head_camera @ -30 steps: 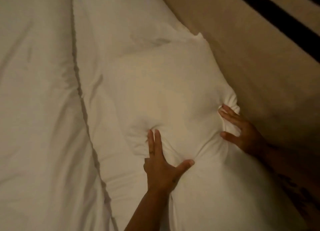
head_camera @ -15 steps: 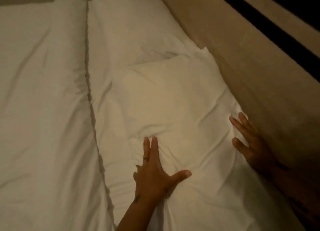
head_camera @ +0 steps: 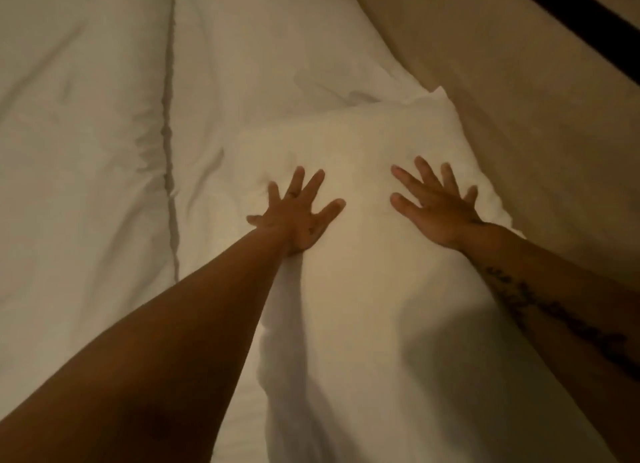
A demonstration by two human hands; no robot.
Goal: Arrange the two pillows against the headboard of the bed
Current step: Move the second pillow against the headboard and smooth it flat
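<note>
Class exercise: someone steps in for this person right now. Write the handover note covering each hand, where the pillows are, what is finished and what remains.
Left hand: open, fingers spread, flat on the near white fabric pillow.
Right hand: open, spread, flat on the same pillow, nearer the beige padded headboard.
Near pillow lies alongside the headboard. The far white pillow lies beyond it, also along the headboard.
Done: both pillows appear placed.
Left: probably smooth the creases, then lift the hands away.

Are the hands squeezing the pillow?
No, the left hand and right hand lie flat with fingers spread on the pillow.
</note>
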